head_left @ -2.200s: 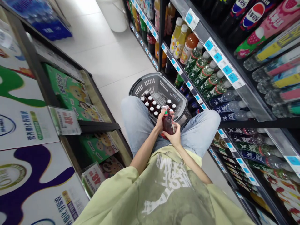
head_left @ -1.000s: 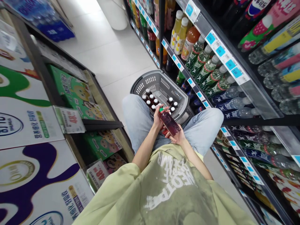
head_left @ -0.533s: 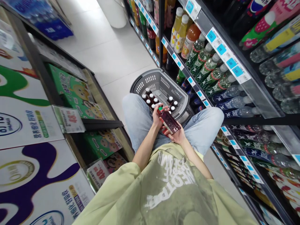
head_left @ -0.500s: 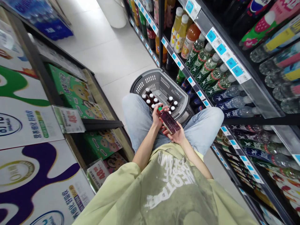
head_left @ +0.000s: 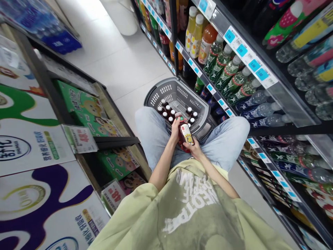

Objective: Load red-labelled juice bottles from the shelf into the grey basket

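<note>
A bottle of dark liquid (head_left: 186, 134) is held slantwise over my lap, its cap end toward the basket. Its pale label with a yellow flower faces up at me. My left hand (head_left: 175, 129) is closed round the neck end, where a green band shows. My right hand (head_left: 194, 148) grips the base end, thumb on the label. Just beyond, between my knees, a grey plastic shopping basket (head_left: 166, 82) stands on the floor. Several dark bottles with white caps (head_left: 168, 108) stand upright in it, some partly hidden by my hands. Something red beneath the held bottle is mostly covered.
On my right, shelves hold drink bottles (head_left: 217, 57) behind price-label strips (head_left: 241, 50). Stacked cartons (head_left: 23, 146) and a rack with green boxes (head_left: 80, 104) stand close on my left. Farther off are wrapped blue water packs (head_left: 57, 38) and a white bin (head_left: 122, 17).
The bottle has been turned in my hands, so its flower label now faces up instead of the bare dark side. The basket and its bottles stay in place.
</note>
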Motion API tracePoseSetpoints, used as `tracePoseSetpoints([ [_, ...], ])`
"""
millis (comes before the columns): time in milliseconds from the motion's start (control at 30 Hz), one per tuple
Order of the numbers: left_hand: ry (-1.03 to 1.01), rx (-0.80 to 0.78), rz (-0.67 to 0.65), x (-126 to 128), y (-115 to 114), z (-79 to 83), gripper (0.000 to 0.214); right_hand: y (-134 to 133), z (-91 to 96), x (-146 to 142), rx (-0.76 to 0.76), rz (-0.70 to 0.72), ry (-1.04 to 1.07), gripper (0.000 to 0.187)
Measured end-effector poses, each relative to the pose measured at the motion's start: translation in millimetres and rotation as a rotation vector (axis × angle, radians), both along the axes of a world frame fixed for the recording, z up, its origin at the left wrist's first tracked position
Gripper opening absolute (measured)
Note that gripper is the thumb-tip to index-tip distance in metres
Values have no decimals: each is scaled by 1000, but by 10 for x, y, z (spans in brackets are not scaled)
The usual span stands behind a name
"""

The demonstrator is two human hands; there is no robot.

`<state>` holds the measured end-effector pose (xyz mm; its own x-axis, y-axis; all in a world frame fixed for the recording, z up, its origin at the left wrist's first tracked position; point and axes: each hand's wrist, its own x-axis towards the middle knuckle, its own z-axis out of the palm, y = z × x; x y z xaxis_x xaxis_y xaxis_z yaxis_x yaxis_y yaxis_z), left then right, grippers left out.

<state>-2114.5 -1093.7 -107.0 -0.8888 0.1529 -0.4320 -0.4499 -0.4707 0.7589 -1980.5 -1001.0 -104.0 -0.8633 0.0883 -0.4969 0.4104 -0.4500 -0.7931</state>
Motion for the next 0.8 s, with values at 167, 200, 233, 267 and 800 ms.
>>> tracePoseSetpoints([
  [167,76,-191,-12,-119,-135,-8,68,-34,-90,-61,274,-8,139,103],
  [200,89,-228,-40,-147,-189,24,67,-31,-126,-65,299,-10,145,104],
  [233,106,-261,-78,-175,-251,65,66,-28,-165,-65,314,-9,142,103],
  [267,127,-292,-122,-202,-318,114,65,-24,-204,-62,321,-5,130,102],
  [800,534,-1434,-482,-636,-479,752,43,-29,-212,-87,48,-81,-102,33],
])
